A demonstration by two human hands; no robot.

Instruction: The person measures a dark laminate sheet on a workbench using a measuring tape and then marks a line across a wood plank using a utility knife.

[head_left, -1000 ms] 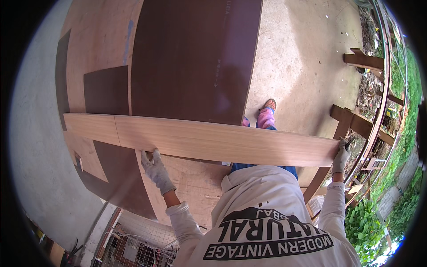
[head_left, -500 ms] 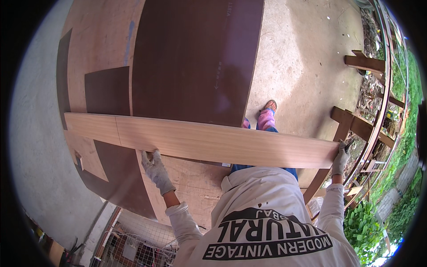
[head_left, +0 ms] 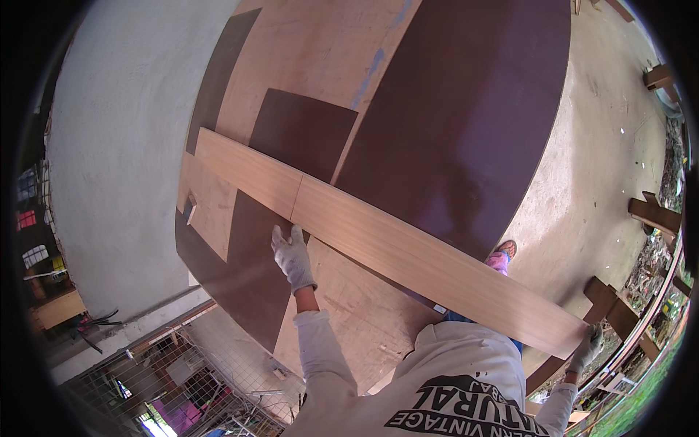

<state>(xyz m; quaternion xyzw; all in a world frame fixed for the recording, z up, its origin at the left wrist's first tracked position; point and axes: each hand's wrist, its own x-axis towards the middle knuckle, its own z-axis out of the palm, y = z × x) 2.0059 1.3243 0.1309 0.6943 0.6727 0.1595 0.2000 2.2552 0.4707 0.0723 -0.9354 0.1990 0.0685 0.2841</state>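
A long wood-grain plank point(head_left: 408, 246) lies slantwise across the panels, from the far left down to the near right. A thin dark line crosses it toward its left end; whether that is a joint or a mark I cannot tell. My left hand point(head_left: 293, 261), in a pale work glove, is at the plank's near edge beside this line, thumb and fingers apart. My right hand point(head_left: 585, 352), gloved too, is closed around the plank's right end, which sticks out past the panels. Its fingertips are partly hidden.
Under the plank are a big dark brown panel point(head_left: 466, 109), smaller dark pieces point(head_left: 302, 131) and a light plywood sheet point(head_left: 357, 306). A grey wall point(head_left: 131, 146) rises on the left. Wire mesh point(head_left: 211, 371) is at the lower left, wooden supports point(head_left: 613, 309) at the right.
The view has turned left, so everything sits further right and more tilted. My left hand has moved left along the plank's edge to the thin line. My right hand still holds the end.
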